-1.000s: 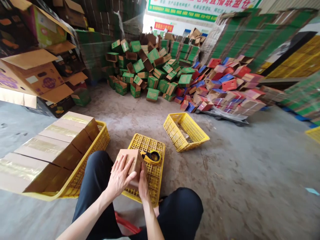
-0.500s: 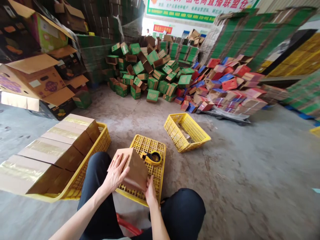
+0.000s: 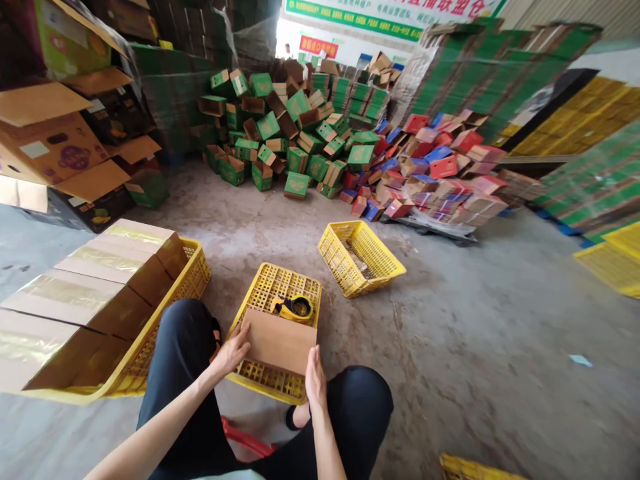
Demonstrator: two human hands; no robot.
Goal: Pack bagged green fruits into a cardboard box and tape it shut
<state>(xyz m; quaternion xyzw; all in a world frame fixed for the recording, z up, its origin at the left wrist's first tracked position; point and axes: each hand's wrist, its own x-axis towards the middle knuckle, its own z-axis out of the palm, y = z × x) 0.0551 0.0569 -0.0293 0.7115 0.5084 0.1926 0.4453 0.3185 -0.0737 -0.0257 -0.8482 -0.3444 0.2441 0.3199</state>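
Between my two hands a plain brown cardboard box [image 3: 283,340] rests on an upturned yellow plastic crate [image 3: 273,380]. My left hand [image 3: 234,350] grips the box's left end, fingers at its upper corner. Against the right end lies my right hand [image 3: 315,377], fingers straight and together, so the box is held from both sides. Just behind the box, on the same crate, sits a yellow and black tape dispenser [image 3: 295,308].
On my left, a long yellow crate [image 3: 200,267] holds several taped cardboard boxes [image 3: 85,287]. Ahead stands another yellow crate [image 3: 360,260] with small scraps inside. Farther off are heaped green boxes [image 3: 270,127] and red and blue boxes [image 3: 440,167]. Open cartons [image 3: 55,147] stand at left.
The box has been turned and laid down, so a broad side now shows. My left hand moved from its top to the left end; my right hand flattened against the right end.
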